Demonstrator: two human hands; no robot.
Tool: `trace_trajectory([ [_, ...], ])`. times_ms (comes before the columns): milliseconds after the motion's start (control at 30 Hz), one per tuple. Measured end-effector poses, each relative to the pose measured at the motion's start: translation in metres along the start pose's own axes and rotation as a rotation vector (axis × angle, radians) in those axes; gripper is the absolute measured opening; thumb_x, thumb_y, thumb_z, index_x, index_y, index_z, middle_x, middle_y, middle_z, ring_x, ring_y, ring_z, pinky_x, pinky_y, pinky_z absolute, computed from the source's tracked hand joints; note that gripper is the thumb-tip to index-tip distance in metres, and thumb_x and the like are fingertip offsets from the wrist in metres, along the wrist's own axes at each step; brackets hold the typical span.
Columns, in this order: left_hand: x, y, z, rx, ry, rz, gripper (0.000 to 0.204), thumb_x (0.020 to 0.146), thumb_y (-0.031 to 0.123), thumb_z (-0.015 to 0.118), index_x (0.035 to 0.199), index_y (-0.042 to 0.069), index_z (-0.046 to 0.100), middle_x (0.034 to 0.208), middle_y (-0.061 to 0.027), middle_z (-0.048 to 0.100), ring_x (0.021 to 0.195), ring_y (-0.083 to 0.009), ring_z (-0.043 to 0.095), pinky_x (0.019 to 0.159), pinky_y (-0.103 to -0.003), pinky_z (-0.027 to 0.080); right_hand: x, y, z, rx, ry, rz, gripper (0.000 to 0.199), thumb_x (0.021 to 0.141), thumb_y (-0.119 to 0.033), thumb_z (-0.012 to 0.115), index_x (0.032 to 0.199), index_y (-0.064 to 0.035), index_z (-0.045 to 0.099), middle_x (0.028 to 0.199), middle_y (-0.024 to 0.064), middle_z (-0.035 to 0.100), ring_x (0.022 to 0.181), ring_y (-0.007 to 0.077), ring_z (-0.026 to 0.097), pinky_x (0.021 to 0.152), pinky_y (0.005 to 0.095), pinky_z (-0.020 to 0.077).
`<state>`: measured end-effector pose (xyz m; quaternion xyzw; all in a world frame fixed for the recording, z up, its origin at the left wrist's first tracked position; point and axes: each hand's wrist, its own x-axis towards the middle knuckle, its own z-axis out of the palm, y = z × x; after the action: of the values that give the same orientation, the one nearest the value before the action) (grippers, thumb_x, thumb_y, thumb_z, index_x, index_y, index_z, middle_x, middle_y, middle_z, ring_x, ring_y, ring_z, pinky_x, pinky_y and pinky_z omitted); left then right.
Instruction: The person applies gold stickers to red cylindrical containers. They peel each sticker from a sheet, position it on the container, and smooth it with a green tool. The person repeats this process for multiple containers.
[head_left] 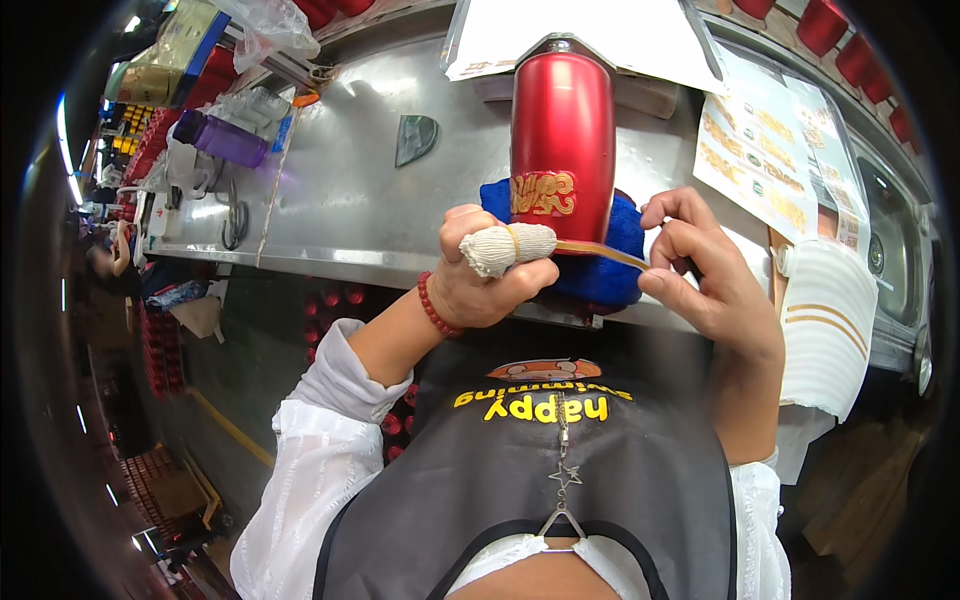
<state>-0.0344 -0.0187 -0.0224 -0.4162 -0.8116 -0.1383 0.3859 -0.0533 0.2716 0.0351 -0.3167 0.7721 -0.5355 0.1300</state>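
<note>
A shiny red metal canister (pixel 563 130) lies on its side on a blue cloth pad (pixel 615 280), with a gold ornamental decal (pixel 543 194) on its wall. My left hand (pixel 470 285) is closed around a rolled wad of white cloth (pixel 508 248), bound with a thin yellowish band, and holds it against the canister's near end. A narrow gold strip (pixel 605 254) runs from beside the wad along that end. Between thumb and fingers, my right hand (pixel 710 270) pinches the strip's free end, drawn out to the right of the canister.
White sheets with gold decals (pixel 755 150) lie at the right, above a curved white sheet carrying gold strips (pixel 825 320). A dark stone-like scraper piece (pixel 416 139) rests on the metal table (pixel 340 150). A purple bottle (pixel 222 138) lies farther left; a metal sink (pixel 895 250) is at far right.
</note>
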Motion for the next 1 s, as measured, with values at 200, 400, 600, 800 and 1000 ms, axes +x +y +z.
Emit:
trace_trajectory([
  [200,0.006,-0.001,0.000,-0.010,0.036,0.068,0.030,0.058,0.015,0.076,0.083,0.029,0.067,0.104,0.0052,0.057,0.097,-0.0237,0.044,0.074,-0.038,0.042,-0.006,0.010,-0.001,0.044,0.047,0.065,0.027,0.093,-0.022,0.071,0.081,-0.0053,0.054,0.113,0.0105,0.047,0.101,0.0174,0.046,0.082,0.0259,0.0380],
  [400,0.015,-0.001,0.005,-0.099,-0.023,0.090,0.030,0.057,0.014,0.074,0.083,0.026,0.067,0.115,0.0056,0.061,0.098,-0.0206,0.044,0.076,-0.036,0.041,-0.004,0.032,0.007,0.071,0.053,0.127,0.027,0.095,-0.026,0.070,0.086,-0.0055,0.055,0.113,0.0096,0.048,0.100,0.0162,0.046,0.082,0.0259,0.0395],
  [600,0.022,-0.003,0.006,-0.026,0.025,0.177,0.025,0.062,0.011,0.073,0.081,0.026,0.067,0.121,0.0038,0.063,0.098,-0.0212,0.043,0.076,-0.036,0.041,0.000,0.036,0.010,0.084,0.063,0.129,0.026,0.096,-0.026,0.070,0.088,-0.0045,0.056,0.112,0.0074,0.048,0.098,0.0154,0.047,0.083,0.0265,0.0420],
  [800,0.024,0.003,0.000,0.012,-0.032,0.163,0.025,0.062,0.010,0.072,0.080,0.026,0.067,0.114,0.0058,0.060,0.098,-0.0220,0.043,0.077,-0.037,0.041,0.002,0.040,0.014,0.081,0.053,0.149,0.025,0.096,-0.024,0.069,0.088,-0.0036,0.056,0.111,0.0064,0.049,0.099,0.0155,0.048,0.085,0.0273,0.0427],
  [1000,0.024,0.001,0.009,-0.065,-0.021,0.134,0.026,0.066,0.011,0.073,0.087,0.025,0.068,0.116,0.0050,0.063,0.100,-0.0221,0.043,0.078,-0.037,0.042,0.003,0.040,0.016,0.079,0.070,0.132,0.024,0.095,-0.022,0.070,0.088,-0.0033,0.056,0.111,0.0062,0.050,0.099,0.0158,0.048,0.085,0.0274,0.0427],
])
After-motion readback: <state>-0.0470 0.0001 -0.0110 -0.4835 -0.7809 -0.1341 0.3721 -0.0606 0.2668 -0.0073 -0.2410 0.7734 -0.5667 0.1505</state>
